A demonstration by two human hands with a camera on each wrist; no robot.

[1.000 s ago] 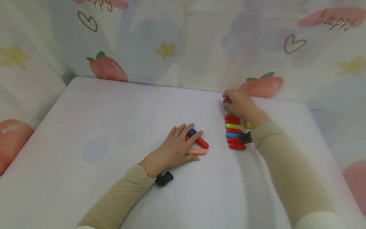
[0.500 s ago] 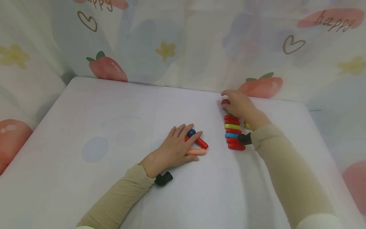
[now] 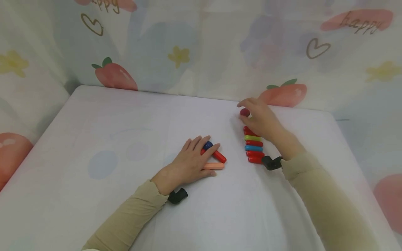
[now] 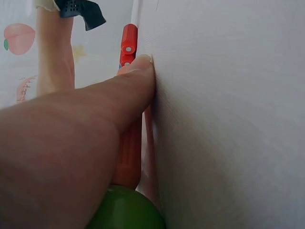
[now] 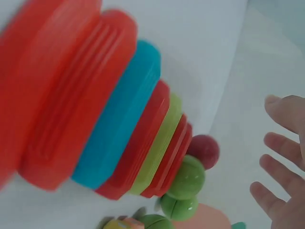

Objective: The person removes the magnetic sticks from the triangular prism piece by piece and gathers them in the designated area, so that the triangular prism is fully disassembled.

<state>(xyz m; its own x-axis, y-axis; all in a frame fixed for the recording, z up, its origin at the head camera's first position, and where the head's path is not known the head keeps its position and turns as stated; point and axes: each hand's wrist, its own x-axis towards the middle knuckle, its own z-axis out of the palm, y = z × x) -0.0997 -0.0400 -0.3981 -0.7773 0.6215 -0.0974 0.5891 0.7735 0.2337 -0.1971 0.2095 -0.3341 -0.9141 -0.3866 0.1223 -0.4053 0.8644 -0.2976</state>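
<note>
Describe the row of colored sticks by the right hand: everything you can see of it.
The row of sticks lies flat on the white table, capsule-shaped pieces packed side by side: mostly red, one lime green, one blue. They look like glossy plastic with ribbed sides. Green balls and a dark red ball sit at its far end, where the right hand, fingers spread, hovers over it.
</note>
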